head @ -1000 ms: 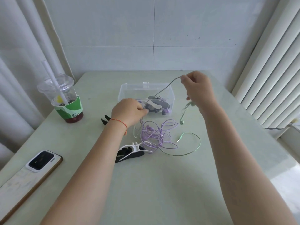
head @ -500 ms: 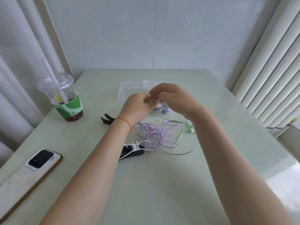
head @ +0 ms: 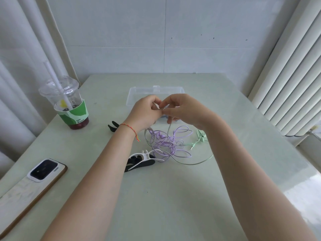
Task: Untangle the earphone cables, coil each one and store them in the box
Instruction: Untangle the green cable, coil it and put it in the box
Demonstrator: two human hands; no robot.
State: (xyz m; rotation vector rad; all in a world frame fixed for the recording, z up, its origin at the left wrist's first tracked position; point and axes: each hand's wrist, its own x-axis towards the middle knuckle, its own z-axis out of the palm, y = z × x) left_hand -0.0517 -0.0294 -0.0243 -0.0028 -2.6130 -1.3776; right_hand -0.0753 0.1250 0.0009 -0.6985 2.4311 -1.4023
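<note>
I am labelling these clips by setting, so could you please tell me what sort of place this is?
Probably a home or office corner, not a workshop: a pale table against a tiled wall, curtains on both sides, a takeaway drink cup and a phone on the table.

We see a smooth, faintly glossy pale-green table (head: 173, 197) with soft reflections near its right edge. The box (head: 139, 94) is clear plastic, as is the cup (head: 60, 94), which wears a printed paper sleeve. The purple cable (head: 175, 136) and green cable (head: 194, 162) look like smooth rubbery plastic. The phone (head: 34, 181) has a glossy camera block.
</note>
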